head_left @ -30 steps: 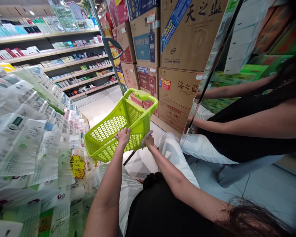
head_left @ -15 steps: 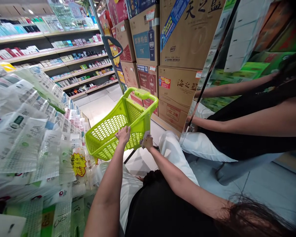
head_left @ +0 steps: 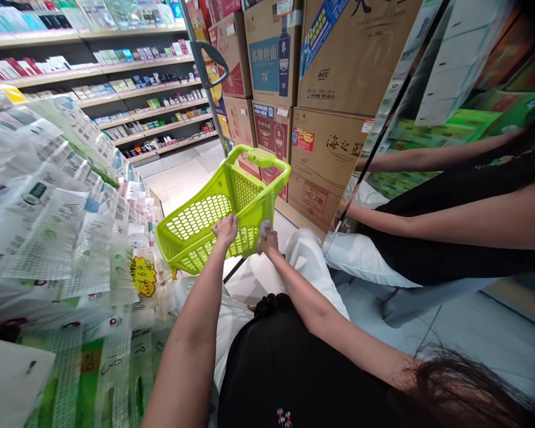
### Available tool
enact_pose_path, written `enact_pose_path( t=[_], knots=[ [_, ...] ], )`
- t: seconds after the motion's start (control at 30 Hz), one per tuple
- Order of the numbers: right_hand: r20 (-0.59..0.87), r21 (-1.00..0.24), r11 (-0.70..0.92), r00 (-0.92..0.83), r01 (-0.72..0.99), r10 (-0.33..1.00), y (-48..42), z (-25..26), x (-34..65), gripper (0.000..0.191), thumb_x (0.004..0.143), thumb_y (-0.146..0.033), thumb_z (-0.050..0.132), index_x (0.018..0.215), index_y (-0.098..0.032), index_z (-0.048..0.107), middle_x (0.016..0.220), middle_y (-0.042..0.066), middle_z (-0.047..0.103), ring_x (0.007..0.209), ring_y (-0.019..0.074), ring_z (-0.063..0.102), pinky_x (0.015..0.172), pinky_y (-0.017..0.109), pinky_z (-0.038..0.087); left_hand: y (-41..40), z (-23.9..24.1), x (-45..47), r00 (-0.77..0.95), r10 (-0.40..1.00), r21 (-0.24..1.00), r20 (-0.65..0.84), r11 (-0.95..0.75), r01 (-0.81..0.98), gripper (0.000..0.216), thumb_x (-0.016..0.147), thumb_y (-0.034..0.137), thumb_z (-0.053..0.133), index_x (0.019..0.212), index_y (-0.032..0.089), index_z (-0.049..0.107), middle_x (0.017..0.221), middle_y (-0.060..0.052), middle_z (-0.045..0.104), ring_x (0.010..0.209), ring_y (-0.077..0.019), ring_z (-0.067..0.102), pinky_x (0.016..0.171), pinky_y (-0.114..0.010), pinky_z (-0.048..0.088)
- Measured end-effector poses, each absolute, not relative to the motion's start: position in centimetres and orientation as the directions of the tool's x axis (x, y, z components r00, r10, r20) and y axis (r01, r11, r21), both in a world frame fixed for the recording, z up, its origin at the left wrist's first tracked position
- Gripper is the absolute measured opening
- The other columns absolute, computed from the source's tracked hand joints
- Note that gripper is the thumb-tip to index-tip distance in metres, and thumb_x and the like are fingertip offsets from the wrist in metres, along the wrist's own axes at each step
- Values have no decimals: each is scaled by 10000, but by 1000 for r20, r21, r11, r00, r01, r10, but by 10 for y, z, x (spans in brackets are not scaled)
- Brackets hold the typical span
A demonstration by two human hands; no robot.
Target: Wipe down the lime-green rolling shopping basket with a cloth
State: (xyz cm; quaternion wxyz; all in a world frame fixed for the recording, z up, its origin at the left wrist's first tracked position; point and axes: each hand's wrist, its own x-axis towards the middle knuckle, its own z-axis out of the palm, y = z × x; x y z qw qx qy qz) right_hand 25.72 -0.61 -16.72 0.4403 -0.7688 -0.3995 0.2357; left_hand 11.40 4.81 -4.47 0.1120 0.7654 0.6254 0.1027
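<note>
I have the left grip (head_left: pixel 226 229) hooked over the near rim of the green basket (head_left: pixel 243 199), fingers curled on the edge, and I read that hold as a brace, there to stop the basket from swinging when it is pressed. The right grip (head_left: pixel 270 241) is clasped around a bunched greyish cloth (head_left: pixel 264 228), set against the basket's outer corner beneath the handle; padding it this way seems meant to let the cloth, rather than bare fingers, meet the plastic. The basket sits just left of the stack of cartons (head_left: pixel 323 119), its handled end toward them, which leaves that outer corner facing the person and within easy reach. Bagged goods (head_left: pixel 66 232) crowd the side across from the stack, a mirror panel (head_left: pixel 450 196) stands at its near right, and shelves (head_left: pixel 134 89) run beyond its left, so I judge the elbow room tight. As for looks, the basket is bright lime plastic, its long side pierced by rows of rounded holes, its rim sloping down from a looped handle with a chunky middle. A dark rod (head_left: pixel 234 269) shows below it; what bears the basket's weight I cannot tell.
</note>
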Motion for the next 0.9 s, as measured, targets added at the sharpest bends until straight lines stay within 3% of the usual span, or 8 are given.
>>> enact_pose_path(
  t=[0.1, 0.23, 0.4, 0.53, 0.67, 0.8, 0.9],
  knots=[
    [146, -859, -205, 607, 469, 781, -5, -147, 274, 521, 964, -186, 427, 1478, -199, 511, 1291, 143, 533, 1187, 260, 576, 1022, 372, 487, 48, -44, 95, 238, 971, 269, -2, -229, 936, 470, 1056, 434, 215, 1230, 305, 632, 1307, -79, 683, 1223, -290, 565, 1040, -476, 373],
    [420, -764, -74, 582, 640, 696, 5, -110, 287, 542, 943, -113, 396, 1448, -229, 555, 1326, 148, 497, 1244, 256, 527, 1067, 385, 458, 46, -45, 71, 154, 988, 222, -11, -148, 964, 497, 1048, 458, 213, 985, 268, 668, 1181, -89, 734, 1193, -307, 584, 1034, -491, 366],
    [453, -700, -39, 485, 713, 748, 0, -102, 268, 520, 929, -102, 396, 1403, -169, 598, 1254, 169, 521, 1152, 264, 551, 1019, 402, 490, 43, -45, 69, 143, 990, 244, -2, -138, 960, 501, 1041, 457, 216, 927, 263, 665, 1168, -71, 754, 1168, -305, 603, 1036, -498, 374],
    [482, -665, -23, 452, 747, 750, -4, -104, 263, 526, 951, -147, 397, 1440, -201, 583, 1243, 161, 529, 1121, 262, 549, 941, 378, 524, 45, -49, 70, 179, 984, 243, -6, -172, 955, 534, 1041, 438, 186, 1179, 295, 682, 1380, -63, 689, 1334, -299, 542, 1137, -541, 331],
    [467, -669, -90, 511, 738, 722, 1, -99, 264, 529, 960, -172, 398, 1459, -212, 571, 1261, 162, 515, 1128, 273, 545, 915, 381, 532, 50, -53, 70, 223, 975, 250, 1, -217, 944, 628, 1037, 470, 127, 1569, 324, 427, 1703, -12, 345, 1619, -274, 137, 1274, -613, 89],
    [444, -614, -12, 358, 789, 822, 2, -98, 260, 517, 972, -178, 392, 1447, -233, 590, 1287, 162, 518, 1092, 275, 554, 877, 380, 541, 53, -53, 70, 242, 969, 238, -44, -225, 945, 675, 1027, 507, 91, 1634, 328, 326, 1724, -2, 291, 1634, -284, 13, 1277, -660, 29],
    [442, -649, -31, 410, 760, 798, 2, -97, 262, 537, 967, -164, 396, 1469, -228, 575, 1279, 166, 522, 1093, 280, 550, 899, 398, 539, 54, -55, 69, 239, 970, 240, -49, -221, 945, 676, 1026, 511, 89, 1633, 339, 333, 1719, 9, 302, 1634, -287, 16, 1277, -669, 19]
  ],
)
